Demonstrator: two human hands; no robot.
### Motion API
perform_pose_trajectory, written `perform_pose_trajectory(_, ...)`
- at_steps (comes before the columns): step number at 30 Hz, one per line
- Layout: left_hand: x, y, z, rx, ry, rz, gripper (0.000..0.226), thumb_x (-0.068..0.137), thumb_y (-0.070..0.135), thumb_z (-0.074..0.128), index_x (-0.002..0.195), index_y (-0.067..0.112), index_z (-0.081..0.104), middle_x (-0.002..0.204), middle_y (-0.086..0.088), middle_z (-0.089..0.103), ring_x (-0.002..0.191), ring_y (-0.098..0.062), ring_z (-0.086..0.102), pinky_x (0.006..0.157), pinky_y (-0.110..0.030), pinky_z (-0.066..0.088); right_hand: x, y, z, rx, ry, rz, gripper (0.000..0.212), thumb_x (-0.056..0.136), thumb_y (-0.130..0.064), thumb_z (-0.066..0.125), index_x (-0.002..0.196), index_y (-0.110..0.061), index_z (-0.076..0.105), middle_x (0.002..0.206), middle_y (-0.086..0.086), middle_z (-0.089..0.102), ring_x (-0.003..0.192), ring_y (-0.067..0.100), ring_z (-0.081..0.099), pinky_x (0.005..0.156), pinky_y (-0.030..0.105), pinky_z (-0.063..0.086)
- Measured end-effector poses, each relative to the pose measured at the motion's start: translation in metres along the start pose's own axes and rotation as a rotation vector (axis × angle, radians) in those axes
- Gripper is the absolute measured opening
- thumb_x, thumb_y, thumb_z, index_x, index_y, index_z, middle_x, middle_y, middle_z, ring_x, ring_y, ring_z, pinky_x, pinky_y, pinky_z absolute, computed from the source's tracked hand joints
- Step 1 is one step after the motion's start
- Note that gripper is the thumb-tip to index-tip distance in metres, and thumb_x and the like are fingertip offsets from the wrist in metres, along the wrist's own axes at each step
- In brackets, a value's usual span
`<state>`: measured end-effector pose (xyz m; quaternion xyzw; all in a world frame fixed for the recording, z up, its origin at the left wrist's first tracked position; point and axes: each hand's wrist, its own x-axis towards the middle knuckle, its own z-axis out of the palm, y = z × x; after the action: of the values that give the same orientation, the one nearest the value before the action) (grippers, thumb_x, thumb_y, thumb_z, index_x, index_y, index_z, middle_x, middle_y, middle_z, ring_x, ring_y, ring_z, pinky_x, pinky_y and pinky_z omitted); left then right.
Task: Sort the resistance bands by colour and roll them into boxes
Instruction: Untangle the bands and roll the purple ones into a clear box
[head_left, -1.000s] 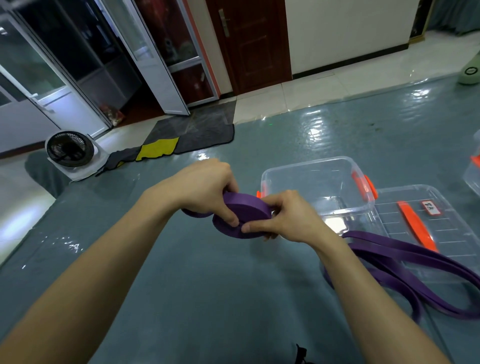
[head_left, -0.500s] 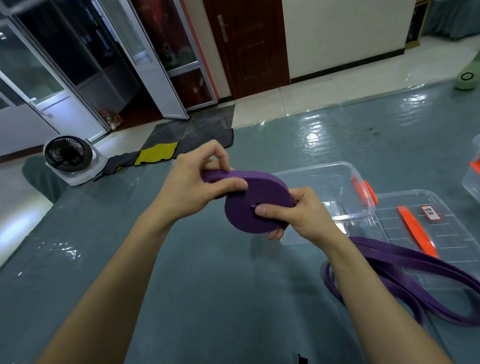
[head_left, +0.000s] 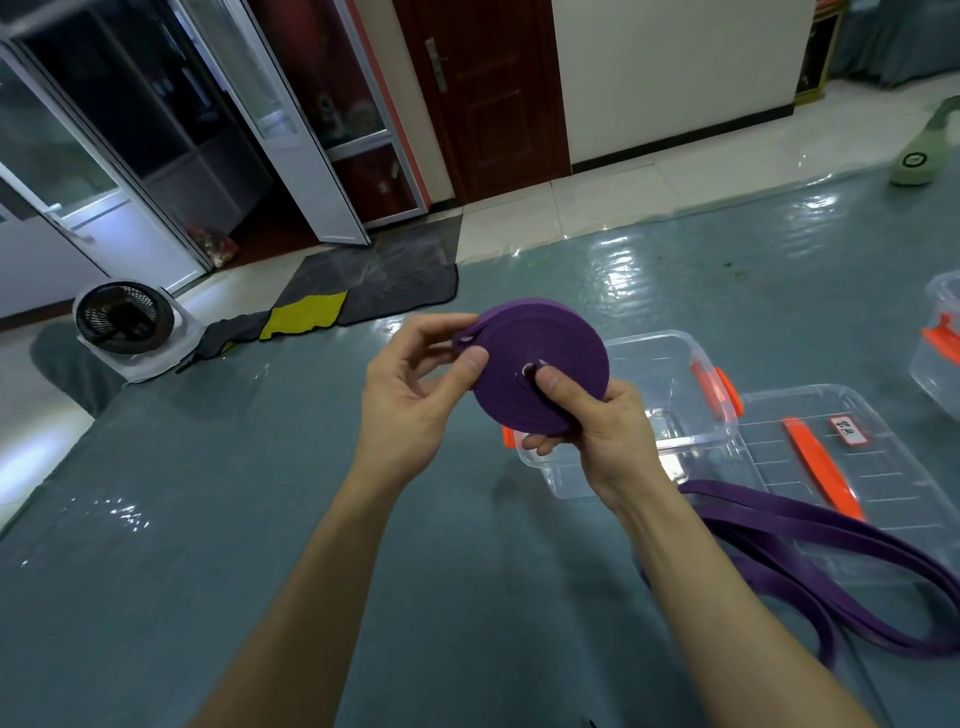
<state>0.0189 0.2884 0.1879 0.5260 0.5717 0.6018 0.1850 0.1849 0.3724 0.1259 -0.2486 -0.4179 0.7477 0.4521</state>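
Now: purple roll (head_left: 540, 364) held upright above table (head_left: 260, 519), just before clear box (head_left: 670, 364); left hand (head_left: 410, 405) pinches its outer end; right hand (head_left: 597, 431) grips it, thumb on centre; loose purple bands (head_left: 831, 545) lie partly over lid (head_left: 909, 467).

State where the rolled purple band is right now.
Head view, centre: the rolled purple band is held above the table between left hand and right hand, just left of the clear box.
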Motion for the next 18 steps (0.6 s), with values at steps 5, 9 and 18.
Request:
perform_pose_trajectory(5, 0.001, -0.001, 0.003, -0.017, -0.069, -0.097, 0.042, 0.098, 0.004, 0.078, 0.136, 0.015, 0.066, 0.129, -0.012, 0.07, 0.106, -0.041, 0.077, 0.086, -0.048, 0.068, 0.0, 0.01, 0.005, 0.116, 0.039, 0.042, 0.036, 0.078, -0.036, 0.093, 0.096, -0.006, 0.084, 0.084, 0.025, 0.077, 0.049, 0.028, 0.07, 0.045, 0.029, 0.055)
perform_pose_trajectory(9, 0.005, 0.001, 0.005, 0.012, -0.059, -0.139, 0.039, 0.097, 0.007, 0.08, 0.133, 0.018, 0.069, 0.123, -0.012, 0.074, 0.105, -0.04, 0.077, 0.089, -0.055, 0.067, -0.001, 0.018, 0.009, 0.138, 0.029, 0.055, 0.064, 0.06, -0.058, 0.1, 0.096, -0.008, 0.085, 0.08, 0.024, 0.077, 0.053, 0.029, 0.072, 0.049, 0.029, 0.057)
perform_pose_trajectory(18, 0.023, -0.004, 0.002, 0.115, -0.061, -0.128, 0.035, 0.096, 0.007, 0.082, 0.128, 0.016, 0.074, 0.117, -0.017, 0.076, 0.096, -0.04, 0.076, 0.08, -0.043, 0.069, -0.001, 0.021, -0.013, -0.298, -0.044, -0.048, 0.121, 0.056, -0.041, 0.104, 0.158, -0.025, 0.041, 0.139, -0.006, 0.067, 0.092, 0.025, 0.081, 0.072, 0.036, 0.065)
